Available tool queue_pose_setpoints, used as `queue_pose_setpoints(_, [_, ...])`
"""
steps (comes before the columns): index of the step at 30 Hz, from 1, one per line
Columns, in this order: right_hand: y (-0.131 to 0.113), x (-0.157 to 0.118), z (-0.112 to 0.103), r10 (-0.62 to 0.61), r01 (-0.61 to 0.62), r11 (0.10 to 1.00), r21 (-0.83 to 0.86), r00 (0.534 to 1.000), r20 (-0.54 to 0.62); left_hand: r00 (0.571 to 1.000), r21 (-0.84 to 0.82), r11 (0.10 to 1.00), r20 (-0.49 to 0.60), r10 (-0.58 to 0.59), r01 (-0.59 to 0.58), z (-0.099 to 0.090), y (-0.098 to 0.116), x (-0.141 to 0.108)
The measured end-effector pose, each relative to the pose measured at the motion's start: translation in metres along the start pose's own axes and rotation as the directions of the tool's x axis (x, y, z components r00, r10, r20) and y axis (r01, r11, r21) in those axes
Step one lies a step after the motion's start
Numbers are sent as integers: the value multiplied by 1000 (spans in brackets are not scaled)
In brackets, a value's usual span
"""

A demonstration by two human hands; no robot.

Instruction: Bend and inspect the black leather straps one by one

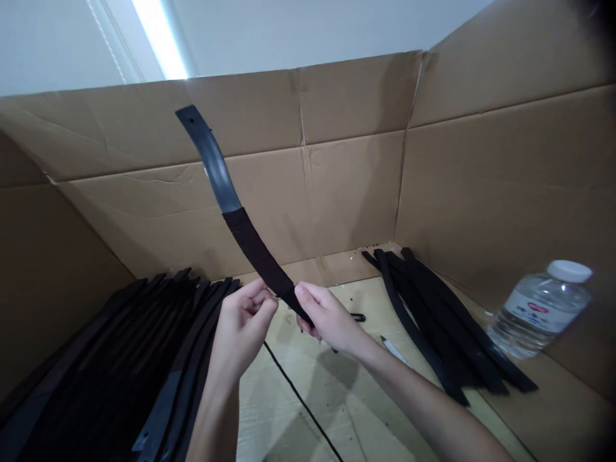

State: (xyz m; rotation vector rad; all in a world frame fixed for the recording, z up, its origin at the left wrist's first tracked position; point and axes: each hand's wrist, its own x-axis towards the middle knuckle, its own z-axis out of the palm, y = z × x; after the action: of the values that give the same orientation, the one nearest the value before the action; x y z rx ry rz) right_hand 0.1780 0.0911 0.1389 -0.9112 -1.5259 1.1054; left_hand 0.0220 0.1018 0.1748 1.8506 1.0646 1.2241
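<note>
A curved dark strip [219, 173] rises up and to the left from my hands, bare and smooth at its top end, with a small hole near the tip. Dark cord or fabric [257, 252] covers its middle and lower part. My right hand [320, 314] grips the lower end, thumb on top. Beside it, my left hand [250, 314] is closed in a pinch at the strip's lower left edge; what it pinches is too small to make out. A thin black cord [301, 399] runs from below my left hand toward the bottom of the view.
Several dark strips [110, 346] lie piled at the left. More strips [433, 314] lie at the right, near a water bottle [541, 311]. A white pen-like object [393, 350] lies on the table [269, 423]. Cardboard walls [356, 186] enclose the back and sides.
</note>
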Motion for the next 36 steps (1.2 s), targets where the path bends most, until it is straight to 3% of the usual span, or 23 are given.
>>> queue_pose_setpoints(16, [0, 1, -1, 95, -108, 977, 182, 992, 79, 999, -121, 991, 20, -47, 49, 6, -1, 4])
queue_pose_setpoints(21, [-2, 1, -5, 149, -181, 939, 293, 980, 129, 991, -162, 984, 124, -55, 75, 1, -1, 4])
queue_pose_setpoints(25, [-5, 0, -11, 210, -309, 871, 383, 937, 279, 962, -206, 972, 268, -58, 116, -9, -6, 3])
queue_pose_setpoints(29, [-5, -2, -15, 187, -400, 812, 425, 868, 459, 935, -265, 952, 352, -51, 152, -16, -10, 1])
queue_pose_setpoints(33, [-3, -1, -15, 141, -506, 743, 438, 758, 637, 951, -262, 960, 309, -15, 100, -14, -7, 1])
queue_pose_setpoints(36, [-2, 1, -11, 126, -522, 736, 432, 732, 669, 981, -193, 981, 193, 6, 32, -9, -2, 1])
